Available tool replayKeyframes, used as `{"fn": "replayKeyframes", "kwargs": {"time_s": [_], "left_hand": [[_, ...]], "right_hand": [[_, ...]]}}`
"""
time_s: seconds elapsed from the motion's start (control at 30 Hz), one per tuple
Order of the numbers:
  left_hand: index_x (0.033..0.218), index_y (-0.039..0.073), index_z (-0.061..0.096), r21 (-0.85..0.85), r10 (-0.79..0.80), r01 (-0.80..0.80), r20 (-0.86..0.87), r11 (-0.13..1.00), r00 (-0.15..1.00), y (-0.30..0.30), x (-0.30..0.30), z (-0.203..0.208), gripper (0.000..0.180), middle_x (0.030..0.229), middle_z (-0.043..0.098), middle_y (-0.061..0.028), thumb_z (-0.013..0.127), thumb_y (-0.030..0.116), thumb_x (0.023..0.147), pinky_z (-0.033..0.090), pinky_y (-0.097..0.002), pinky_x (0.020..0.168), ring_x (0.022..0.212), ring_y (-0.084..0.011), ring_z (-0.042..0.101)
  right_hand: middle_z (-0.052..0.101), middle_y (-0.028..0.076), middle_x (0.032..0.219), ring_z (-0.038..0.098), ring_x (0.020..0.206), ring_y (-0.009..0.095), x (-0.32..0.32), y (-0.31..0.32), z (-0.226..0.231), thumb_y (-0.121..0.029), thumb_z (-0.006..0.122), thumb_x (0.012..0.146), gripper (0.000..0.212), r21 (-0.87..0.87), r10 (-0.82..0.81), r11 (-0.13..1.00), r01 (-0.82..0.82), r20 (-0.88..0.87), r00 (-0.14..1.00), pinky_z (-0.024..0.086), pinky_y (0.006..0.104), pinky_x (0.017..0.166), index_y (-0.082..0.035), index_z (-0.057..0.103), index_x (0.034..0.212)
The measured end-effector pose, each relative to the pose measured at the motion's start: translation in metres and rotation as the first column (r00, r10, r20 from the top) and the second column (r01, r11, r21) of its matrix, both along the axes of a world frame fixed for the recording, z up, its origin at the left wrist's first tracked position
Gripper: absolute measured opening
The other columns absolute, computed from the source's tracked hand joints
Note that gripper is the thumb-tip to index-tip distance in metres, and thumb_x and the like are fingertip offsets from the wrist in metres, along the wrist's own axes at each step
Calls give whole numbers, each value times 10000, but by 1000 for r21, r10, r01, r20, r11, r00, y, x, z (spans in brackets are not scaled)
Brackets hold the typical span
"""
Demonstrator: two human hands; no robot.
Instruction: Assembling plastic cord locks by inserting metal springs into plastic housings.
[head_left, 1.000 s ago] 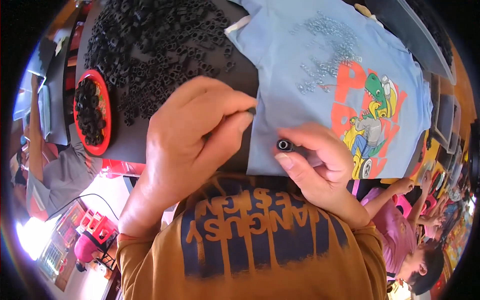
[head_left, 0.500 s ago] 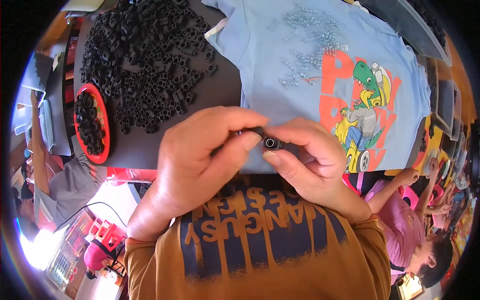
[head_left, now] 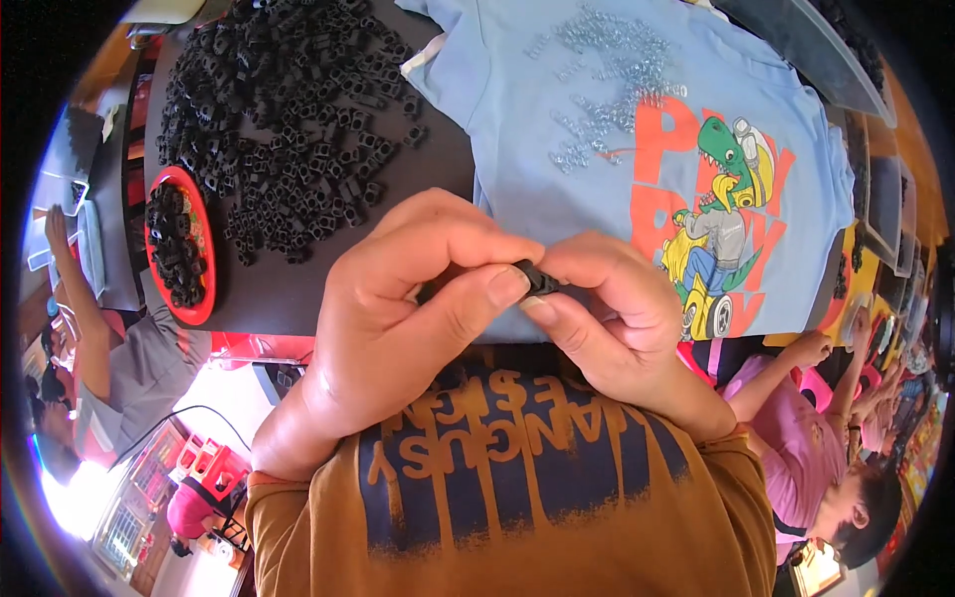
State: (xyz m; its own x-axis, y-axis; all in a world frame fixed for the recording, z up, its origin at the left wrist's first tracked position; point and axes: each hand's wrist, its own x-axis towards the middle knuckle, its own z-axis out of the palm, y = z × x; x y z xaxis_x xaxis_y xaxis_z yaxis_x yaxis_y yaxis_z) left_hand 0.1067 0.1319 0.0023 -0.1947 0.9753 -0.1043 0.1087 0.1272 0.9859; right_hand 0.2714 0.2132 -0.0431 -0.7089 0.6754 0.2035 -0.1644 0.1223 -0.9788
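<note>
My left hand (head_left: pixel 418 298) and my right hand (head_left: pixel 617 313) meet in front of my chest, above the near table edge. Pinched between my right thumb and forefinger is a small black plastic piece (head_left: pixel 539 280). The left thumb and forefinger press against its left end; whether they also hold a second black piece is hidden by the fingers. Up and to the left lies a big heap of similar black plastic pieces (head_left: pixel 288 119). Small shiny coil springs (head_left: pixel 622 60) are scattered on the light blue T-shirt (head_left: pixel 557 199) spread over the table.
A red oval tray (head_left: pixel 207 261) with black pieces stands on the dark tabletop (head_left: pixel 269 298) at the left. Clear plastic bins (head_left: pixel 836 60) line the far right. One person in pink (head_left: pixel 796 438) sits at the right, another in grey (head_left: pixel 149 368) at the left.
My hands have closed together; the dark piece in my left fingers has come against the right hand's piece, whose open end with a ring inside is now covered.
</note>
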Motion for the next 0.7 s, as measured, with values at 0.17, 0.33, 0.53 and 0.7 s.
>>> {"fn": "replayKeyframes", "kwargs": {"time_s": [0.17,0.33,0.53,0.7], "left_hand": [[909,-2,650,74,-46,76,-337,994,941,6,-3,10,138,772,549,-75,646,-25,772,422,-264,594,695,-184,538],[923,-16,641,48,-127,173,-496,984,859,6,-4,16,154,794,545,-103,627,-32,770,416,-274,590,679,-196,527],[905,-29,629,158,-148,284,-568,946,809,7,-10,8,145,784,555,-120,627,-50,762,434,-300,561,660,-223,545],[962,-37,626,147,-164,268,-494,952,854,8,-5,5,216,794,562,-128,625,-73,749,436,-305,556,647,-235,544]], "right_hand": [[589,84,723,557,604,232,-1,-1,0,-41,683,771,178,47,-4,999,3,38,999,429,318,543,-17,620,936],[593,88,730,566,616,253,0,-2,0,-44,684,769,169,132,-24,991,15,69,997,435,333,553,-27,621,925],[621,95,767,590,650,258,3,-2,2,-64,698,769,165,115,-16,993,6,91,996,448,331,570,-27,625,913],[630,94,772,592,636,234,2,-5,1,-66,684,802,152,1,-5,1000,5,68,998,448,312,567,-15,632,936]]}}
